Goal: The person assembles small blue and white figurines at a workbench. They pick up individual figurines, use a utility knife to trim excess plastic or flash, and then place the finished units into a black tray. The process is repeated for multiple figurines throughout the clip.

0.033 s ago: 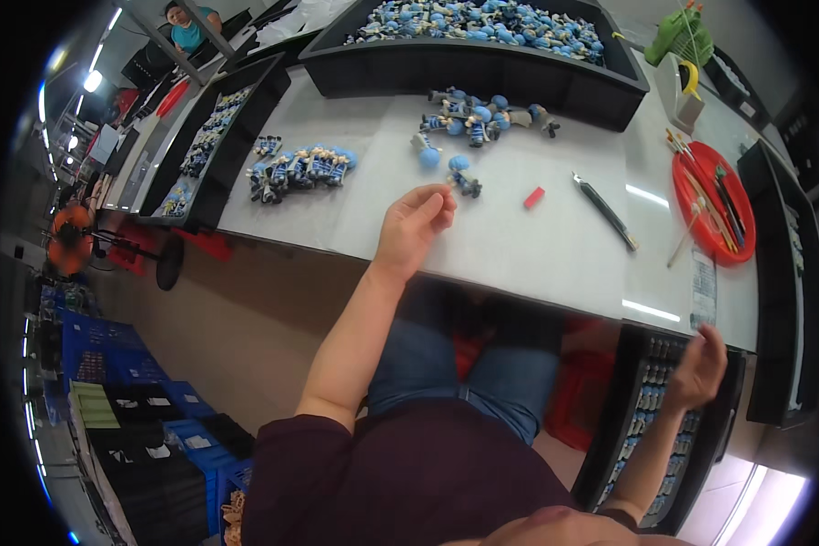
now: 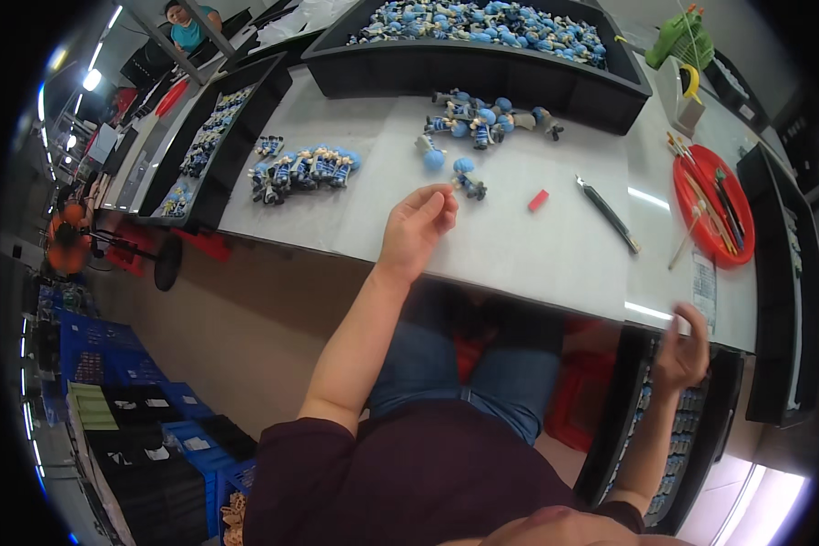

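Note:
My left hand [image 2: 419,227] hovers at the front edge of the white table, fingers curled and thumb pressed against them. Anything inside that pinch is hidden. Just beyond its fingertips lies a small blue-capped figurine [image 2: 470,180]. Another figurine [image 2: 431,156] with a round blue head rests a little farther back. My right hand [image 2: 682,353], fingers apart and nothing in them, hangs off the table's front edge at the right, above a black tray [image 2: 610,428] of figurines in rows. A small red block [image 2: 539,200] and a dark pen-shaped craft knife [image 2: 608,214] lie between the hands.
A large black bin [image 2: 482,73] heaped with figurines stands at the back, a loose pile [image 2: 482,123] before it. More figurines [image 2: 309,173] stand clustered left, beside a long black tray [image 2: 218,146]. A red dish [image 2: 746,205] at right holds brushes. A person [image 2: 191,29] sits far left.
My right hand has moved up and slightly left, toward the table edge. The left hand has stayed almost in place, and the things on the table lie as before.

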Motion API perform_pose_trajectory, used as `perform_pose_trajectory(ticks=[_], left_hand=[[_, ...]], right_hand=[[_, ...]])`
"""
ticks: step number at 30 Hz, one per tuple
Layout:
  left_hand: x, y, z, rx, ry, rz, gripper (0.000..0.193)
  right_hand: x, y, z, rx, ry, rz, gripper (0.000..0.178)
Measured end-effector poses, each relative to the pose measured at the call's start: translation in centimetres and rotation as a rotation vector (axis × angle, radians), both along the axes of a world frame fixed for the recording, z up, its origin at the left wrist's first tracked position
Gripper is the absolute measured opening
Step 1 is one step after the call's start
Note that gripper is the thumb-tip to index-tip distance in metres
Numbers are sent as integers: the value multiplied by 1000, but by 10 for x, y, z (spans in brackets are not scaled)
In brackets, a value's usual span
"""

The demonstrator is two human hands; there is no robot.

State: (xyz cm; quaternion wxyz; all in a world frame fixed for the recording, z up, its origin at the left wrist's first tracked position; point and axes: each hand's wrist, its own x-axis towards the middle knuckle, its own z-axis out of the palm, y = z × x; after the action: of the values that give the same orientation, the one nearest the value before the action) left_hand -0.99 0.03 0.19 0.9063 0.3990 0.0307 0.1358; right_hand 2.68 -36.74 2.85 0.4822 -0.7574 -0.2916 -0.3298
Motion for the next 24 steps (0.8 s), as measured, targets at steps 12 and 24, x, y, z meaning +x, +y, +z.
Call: perform_pose_trajectory(ticks=[12,24], left_hand=[[4,12,-3,-278,-28,-3,20],[11,2,-7,44,14,69,30]], right_hand=[[49,240,6,-487,291,302,29],[1,234,7,-3,594,455,32]])
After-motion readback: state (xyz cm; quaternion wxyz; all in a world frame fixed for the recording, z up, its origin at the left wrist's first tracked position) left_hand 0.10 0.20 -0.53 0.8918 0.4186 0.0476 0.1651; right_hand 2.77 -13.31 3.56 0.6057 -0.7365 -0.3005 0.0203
